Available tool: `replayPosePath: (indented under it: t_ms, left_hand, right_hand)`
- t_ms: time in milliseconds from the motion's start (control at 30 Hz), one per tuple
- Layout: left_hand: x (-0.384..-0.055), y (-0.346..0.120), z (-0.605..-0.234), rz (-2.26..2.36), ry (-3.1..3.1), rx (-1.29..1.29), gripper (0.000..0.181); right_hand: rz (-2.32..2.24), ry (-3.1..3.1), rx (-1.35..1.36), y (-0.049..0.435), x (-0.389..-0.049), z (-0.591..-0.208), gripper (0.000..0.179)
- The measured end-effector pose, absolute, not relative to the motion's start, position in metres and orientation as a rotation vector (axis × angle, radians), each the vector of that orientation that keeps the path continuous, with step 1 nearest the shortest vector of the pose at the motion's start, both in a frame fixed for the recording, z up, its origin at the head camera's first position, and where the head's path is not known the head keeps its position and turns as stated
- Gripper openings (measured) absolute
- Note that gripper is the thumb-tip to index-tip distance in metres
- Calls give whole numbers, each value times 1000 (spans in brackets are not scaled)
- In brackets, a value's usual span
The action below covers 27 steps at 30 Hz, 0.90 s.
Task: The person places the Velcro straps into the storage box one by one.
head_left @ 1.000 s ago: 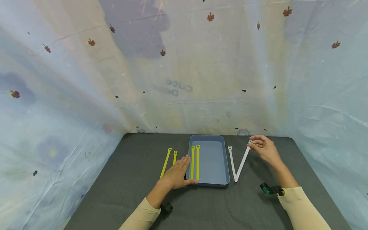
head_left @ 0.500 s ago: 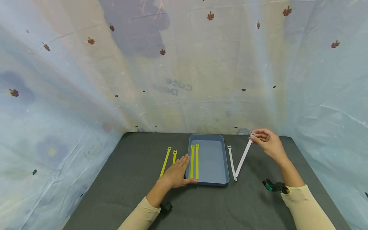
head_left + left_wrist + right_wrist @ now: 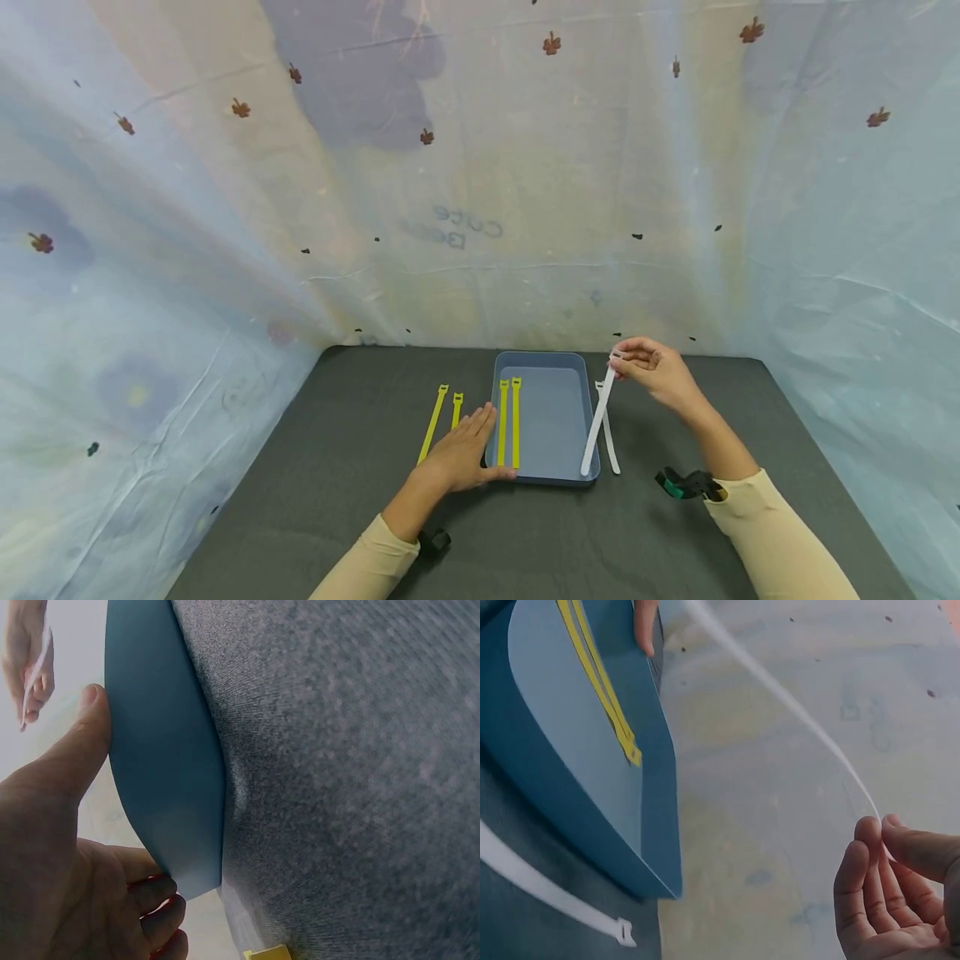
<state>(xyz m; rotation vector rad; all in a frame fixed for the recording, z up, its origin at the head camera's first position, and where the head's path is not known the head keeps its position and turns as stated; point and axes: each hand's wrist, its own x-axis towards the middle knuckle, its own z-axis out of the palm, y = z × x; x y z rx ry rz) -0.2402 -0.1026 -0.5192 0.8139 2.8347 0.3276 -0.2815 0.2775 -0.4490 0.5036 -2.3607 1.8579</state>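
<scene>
My right hand [image 3: 660,375] pinches a white cable tie [image 3: 597,421] by its slotted head, between thumb and fingertips. The tie slants down over the right side of a blue-grey tray [image 3: 553,417], its lower end above the near right corner. Another white cable tie [image 3: 611,446] lies on the cloth just right of the tray, partly covered by the held one. Inside the tray at the left, two yellow cable ties [image 3: 516,429] lie side by side. My left hand [image 3: 461,458] rests at the tray's near left corner, thumb [image 3: 94,724] along the rim, fingers extended at its left side.
Left of the tray, two more yellow cable ties [image 3: 432,425] lie on the dark grey cloth [image 3: 360,467], one partly behind my left hand. A patterned sheet [image 3: 480,208] hangs behind the table and along both sides.
My right hand first drew the white cable tie a little farther right, then carried it left until it overlaps the tray's right side. The left hand and tray have stayed put.
</scene>
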Motion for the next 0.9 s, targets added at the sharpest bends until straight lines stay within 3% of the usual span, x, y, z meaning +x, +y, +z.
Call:
replayPosePath:
  t_ms: [900]
  left_hand:
    - [-240, -101, -519, 324, 2850, 786, 117]
  right_hand:
    - [1860, -2627, 558, 204, -337, -489, 33]
